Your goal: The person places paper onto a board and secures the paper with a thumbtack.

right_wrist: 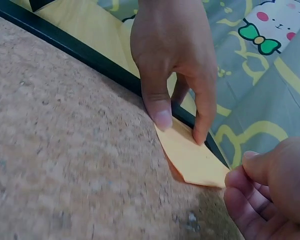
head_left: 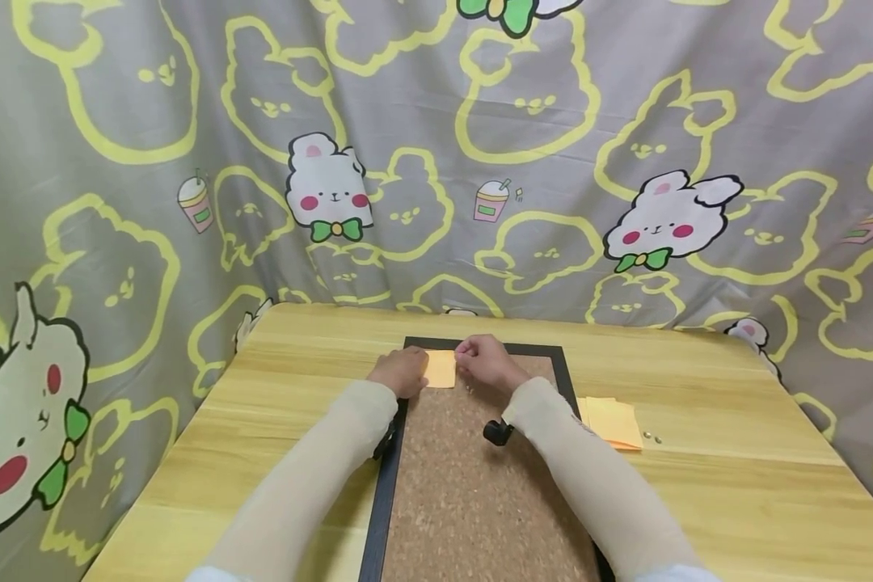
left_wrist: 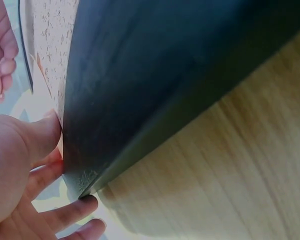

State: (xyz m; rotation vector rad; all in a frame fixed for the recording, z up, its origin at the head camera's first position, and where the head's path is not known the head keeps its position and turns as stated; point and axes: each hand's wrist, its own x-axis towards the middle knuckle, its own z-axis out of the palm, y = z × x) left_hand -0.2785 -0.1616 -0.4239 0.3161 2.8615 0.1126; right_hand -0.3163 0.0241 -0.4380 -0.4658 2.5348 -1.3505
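Note:
An orange sticky note (head_left: pixel 440 369) lies on the cork board (head_left: pixel 473 493) near its far left corner. My left hand (head_left: pixel 402 372) rests at the note's left side, its thumb and a fingertip spread and pressing the paper in the right wrist view. Other fingers of that hand reach over the black frame (left_wrist: pixel 120 85) at the corner. At the note's right edge my right hand (head_left: pixel 486 360) pinches a tiny thumbtack (left_wrist: pixel 1 96) between thumb and forefinger, mostly hidden by the fingertips. The note's near edge (right_wrist: pixel 185 181) lifts slightly off the cork.
A few small metal thumbtacks (right_wrist: pixel 191 218) lie on the cork close to the right hand. Right of the board, a stack of orange sticky notes (head_left: pixel 613 422) sits on the wooden table (head_left: pixel 735 485), with two thumbtacks (head_left: pixel 652 437) beside it. A patterned curtain (head_left: pixel 422 186) hangs behind.

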